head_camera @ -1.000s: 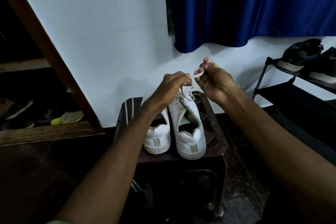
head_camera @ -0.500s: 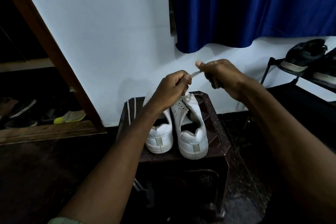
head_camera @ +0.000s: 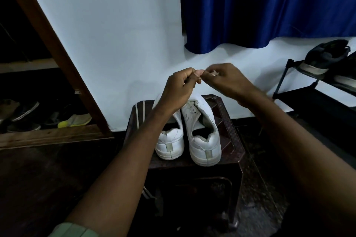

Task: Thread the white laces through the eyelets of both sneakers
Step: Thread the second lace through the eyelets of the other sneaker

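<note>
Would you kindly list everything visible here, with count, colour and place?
sneakers: two, white, side by side on the stool, heels toward the camera
stool: one, dark brown, against the wall
lace: one, white, pinched in the right hand
second lace: one, white, draped over the stool's left edge
curtain: one, blue, upper right
shoe rack: one, black, far right, holding dark shoes
left hand: fingers curled, above the sneakers
right hand: pinching the lace
</note>
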The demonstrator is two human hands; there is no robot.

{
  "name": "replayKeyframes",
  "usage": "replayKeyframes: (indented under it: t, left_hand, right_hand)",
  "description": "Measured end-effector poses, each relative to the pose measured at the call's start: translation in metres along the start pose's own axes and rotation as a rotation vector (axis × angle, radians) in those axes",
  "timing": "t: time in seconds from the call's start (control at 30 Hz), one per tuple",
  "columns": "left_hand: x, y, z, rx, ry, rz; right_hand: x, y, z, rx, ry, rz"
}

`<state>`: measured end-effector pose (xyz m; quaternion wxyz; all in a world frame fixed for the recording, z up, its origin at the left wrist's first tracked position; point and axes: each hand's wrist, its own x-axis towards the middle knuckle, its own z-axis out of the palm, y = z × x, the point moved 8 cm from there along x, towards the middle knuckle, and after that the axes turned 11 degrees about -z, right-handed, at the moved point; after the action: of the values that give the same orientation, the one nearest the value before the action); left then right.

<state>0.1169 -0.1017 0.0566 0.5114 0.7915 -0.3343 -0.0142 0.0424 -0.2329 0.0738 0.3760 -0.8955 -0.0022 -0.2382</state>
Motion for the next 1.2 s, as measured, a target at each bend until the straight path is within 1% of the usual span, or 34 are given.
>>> replayKeyframes:
  t: [0.03, 0.07, 0.1, 0.17, 0.2, 0.27, 0.33, 0.4, 0.47, 0.53, 0.57, 0.6, 0.67, 0.7, 0.73, 0.8, 0.87, 0.97, 1.03, 1.1, 1.13, 1.2]
  left_hand:
    - [0.000, 0.001, -0.002, 0.020, 0.017, 0.011]
    - [0.000, 0.001, -0.003, 0.029, 0.023, 0.017]
    - [0.000, 0.001, -0.004, 0.020, 0.019, 0.023]
    - [0.002, -0.002, -0.003, -0.014, -0.016, 0.032]
    - [0.003, -0.002, -0.002, -0.020, -0.044, 0.031]
    - [0.003, -0.005, 0.005, 0.008, -0.085, 0.029]
    - [0.005, -0.011, 0.009, 0.057, -0.093, 0.014]
    - [0.005, -0.015, 0.008, 0.038, -0.083, 0.002]
    - [0.006, -0.016, -0.001, -0.031, -0.043, -0.006]
    - [0.008, -0.017, -0.008, -0.092, -0.040, -0.019]
    - [0.008, -0.017, -0.007, -0.104, -0.076, -0.040]
    - [0.007, -0.019, -0.002, -0.091, -0.143, -0.069]
    - [0.000, -0.025, 0.014, 0.047, -0.295, -0.107]
    - [-0.004, -0.030, 0.022, 0.141, -0.341, -0.114]
    - [-0.006, -0.036, 0.027, 0.203, -0.350, -0.131]
    - [-0.007, -0.043, 0.032, 0.204, -0.351, -0.175]
    - [-0.005, -0.048, 0.034, 0.217, -0.368, -0.205]
    - [-0.004, -0.056, 0.032, 0.229, -0.374, -0.246]
    - [-0.004, -0.064, 0.030, 0.214, -0.371, -0.276]
    - [-0.005, -0.066, 0.029, 0.216, -0.368, -0.276]
    - [-0.005, -0.066, 0.029, 0.231, -0.362, -0.266]
    - [-0.004, -0.065, 0.029, 0.280, -0.351, -0.251]
  right_hand:
    - [-0.002, -0.001, 0.004, -0.011, -0.059, 0.024]
    - [-0.004, -0.002, 0.006, 0.030, -0.072, 0.050]
    - [-0.004, -0.001, 0.004, 0.130, -0.039, 0.064]
    - [-0.002, 0.000, -0.001, 0.400, 0.102, 0.065]
    - [-0.002, 0.001, -0.002, 0.495, 0.171, 0.070]
    - [-0.003, 0.007, -0.004, 0.576, 0.299, 0.112]
    - [-0.005, 0.012, -0.005, 0.662, 0.414, 0.185]
    - [-0.005, 0.015, -0.009, 0.809, 0.487, 0.236]
    - [-0.002, 0.019, -0.010, 1.038, 0.499, 0.252]
    - [-0.002, 0.022, -0.003, 1.283, 0.488, 0.267]
    - [-0.003, 0.026, 0.002, 1.359, 0.491, 0.286]
    - [-0.005, 0.029, 0.006, 1.357, 0.489, 0.315]
    - [-0.009, 0.032, 0.009, 1.149, 0.443, 0.362]
    - [-0.010, 0.031, 0.007, 1.012, 0.411, 0.359]
    - [-0.011, 0.027, 0.003, 0.866, 0.379, 0.335]
    - [-0.008, 0.019, -0.006, 0.533, 0.306, 0.233]
    - [-0.005, 0.014, -0.006, 0.199, 0.197, 0.135]
    - [-0.004, 0.022, 0.007, -0.231, 0.005, 0.143]
    - [-0.007, 0.025, 0.021, -0.385, -0.161, 0.149]
    - [-0.010, 0.027, 0.033, -0.432, -0.309, 0.171]
    - [-0.012, 0.028, 0.035, -0.440, -0.355, 0.187]
    - [-0.011, 0.028, 0.035, -0.418, -0.370, 0.181]
